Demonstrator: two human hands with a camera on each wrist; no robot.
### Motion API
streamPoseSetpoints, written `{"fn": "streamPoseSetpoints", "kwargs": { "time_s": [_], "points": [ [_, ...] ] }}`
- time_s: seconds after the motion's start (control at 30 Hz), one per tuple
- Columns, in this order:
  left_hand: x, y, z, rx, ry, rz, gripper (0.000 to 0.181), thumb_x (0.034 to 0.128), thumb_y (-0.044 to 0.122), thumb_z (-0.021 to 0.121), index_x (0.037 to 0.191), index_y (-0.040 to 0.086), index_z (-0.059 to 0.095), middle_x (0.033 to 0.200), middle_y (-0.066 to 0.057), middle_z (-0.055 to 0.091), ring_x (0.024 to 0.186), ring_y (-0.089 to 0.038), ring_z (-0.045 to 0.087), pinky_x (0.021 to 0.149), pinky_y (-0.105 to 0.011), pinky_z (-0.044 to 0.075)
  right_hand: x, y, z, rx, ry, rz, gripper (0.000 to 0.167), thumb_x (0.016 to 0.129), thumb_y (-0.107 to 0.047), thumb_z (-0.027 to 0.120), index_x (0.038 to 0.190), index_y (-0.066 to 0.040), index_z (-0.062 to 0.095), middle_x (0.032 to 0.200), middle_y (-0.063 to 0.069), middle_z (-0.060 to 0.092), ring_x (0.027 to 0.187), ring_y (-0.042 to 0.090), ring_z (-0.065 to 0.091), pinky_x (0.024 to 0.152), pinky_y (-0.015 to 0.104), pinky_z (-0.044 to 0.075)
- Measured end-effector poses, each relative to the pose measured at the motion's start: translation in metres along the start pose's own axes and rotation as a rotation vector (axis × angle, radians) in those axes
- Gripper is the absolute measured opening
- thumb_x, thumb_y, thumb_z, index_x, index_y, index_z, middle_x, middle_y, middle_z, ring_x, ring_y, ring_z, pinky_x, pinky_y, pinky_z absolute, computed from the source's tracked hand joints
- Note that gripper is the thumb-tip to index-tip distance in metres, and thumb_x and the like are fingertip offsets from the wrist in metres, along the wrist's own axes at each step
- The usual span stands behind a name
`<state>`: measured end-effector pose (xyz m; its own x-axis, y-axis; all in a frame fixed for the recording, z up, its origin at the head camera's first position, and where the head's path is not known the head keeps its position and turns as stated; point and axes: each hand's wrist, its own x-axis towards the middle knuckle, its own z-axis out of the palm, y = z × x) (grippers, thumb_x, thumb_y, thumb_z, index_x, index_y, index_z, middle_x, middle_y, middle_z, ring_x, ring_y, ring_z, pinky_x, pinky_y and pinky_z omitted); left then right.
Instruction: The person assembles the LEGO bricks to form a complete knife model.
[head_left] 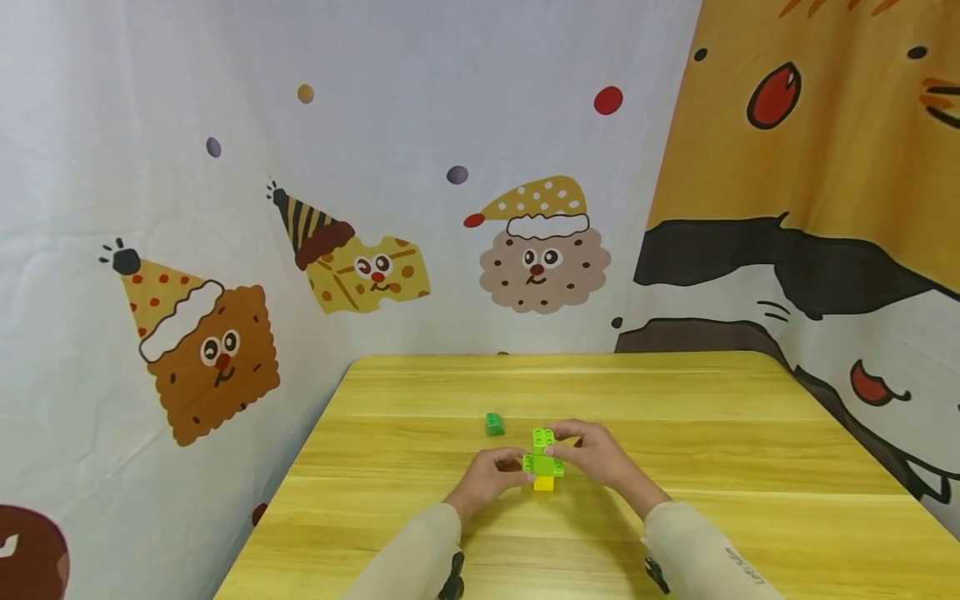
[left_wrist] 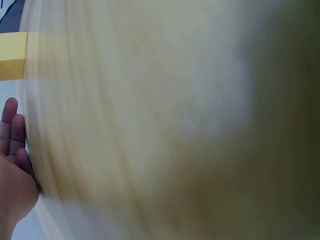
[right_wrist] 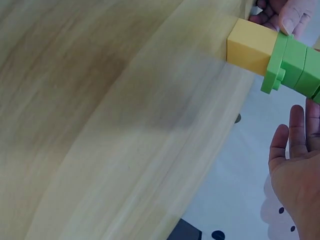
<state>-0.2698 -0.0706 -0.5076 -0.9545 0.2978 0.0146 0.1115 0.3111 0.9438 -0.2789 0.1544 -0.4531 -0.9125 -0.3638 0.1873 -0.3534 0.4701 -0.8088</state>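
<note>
A small stack of toy building blocks stands upright on the table: a yellow block [head_left: 543, 483] at the bottom, a wider light-green piece [head_left: 558, 469] over it, and light-green bricks [head_left: 543, 437] on top. From the left side, my left hand [head_left: 487, 481] pinches the wider green piece near its edge. My right hand [head_left: 597, 456] holds the upper green brick between thumb and fingers. In the right wrist view, the yellow block [right_wrist: 251, 46] lies sideways in the picture, and the left thumb touches the green piece [right_wrist: 274, 67]. The left wrist view catches only part of the left hand [left_wrist: 15, 165].
Behind the stack, slightly left, a dark-green brick [head_left: 494, 425] lies on the wooden table [head_left: 405, 533]. A white cloth [head_left: 390, 108] printed with cartoon figures hangs at the table's back and sides.
</note>
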Motion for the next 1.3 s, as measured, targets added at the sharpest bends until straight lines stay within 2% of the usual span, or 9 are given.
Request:
{"fn": "streamPoseSetpoints", "kwargs": {
  "time_s": [0.3,0.73,1.17,1.3],
  "points": [
    [0.001,-0.001,0.001,-0.010,0.001,0.007,0.035,0.0870,0.027,0.079,0.120,0.015,0.072,0.107,0.001,0.066,0.096,-0.018,0.058,0.083,-0.039,0.051,0.002,-0.002,-0.006,-0.079,-0.039,-0.038,0.030,0.092,-0.029,0.073,0.117,-0.013,0.072,0.116,0.002,0.066,0.112,0.035,0.058,0.088,0.046,0.047],
    [0.003,-0.003,0.000,0.015,-0.006,0.005,0.041,0.0864,0.031,0.079,0.123,0.015,0.070,0.106,0.001,0.066,0.095,-0.016,0.058,0.084,-0.038,0.051,0.006,-0.002,-0.008,-0.181,-0.054,-0.081,0.030,0.089,-0.029,0.076,0.114,-0.014,0.073,0.105,-0.004,0.064,0.105,0.032,0.060,0.083,0.044,0.049],
    [0.004,-0.006,0.000,-0.006,0.008,0.017,0.038,0.0866,0.025,0.079,0.122,0.015,0.071,0.107,-0.001,0.066,0.096,-0.019,0.058,0.083,-0.040,0.051,0.001,0.006,0.001,-0.059,0.003,-0.039,0.031,0.090,-0.030,0.076,0.117,-0.016,0.072,0.118,0.001,0.065,0.109,0.030,0.059,0.085,0.042,0.050],
    [0.005,-0.006,0.000,-0.001,0.007,0.018,0.038,0.0859,0.026,0.080,0.121,0.014,0.071,0.107,0.000,0.066,0.095,-0.017,0.058,0.082,-0.038,0.051,-0.001,0.008,0.000,-0.036,0.016,0.003,0.037,0.088,-0.032,0.077,0.120,-0.015,0.071,0.121,0.004,0.064,0.109,0.027,0.058,0.086,0.044,0.051]
  ]
}}
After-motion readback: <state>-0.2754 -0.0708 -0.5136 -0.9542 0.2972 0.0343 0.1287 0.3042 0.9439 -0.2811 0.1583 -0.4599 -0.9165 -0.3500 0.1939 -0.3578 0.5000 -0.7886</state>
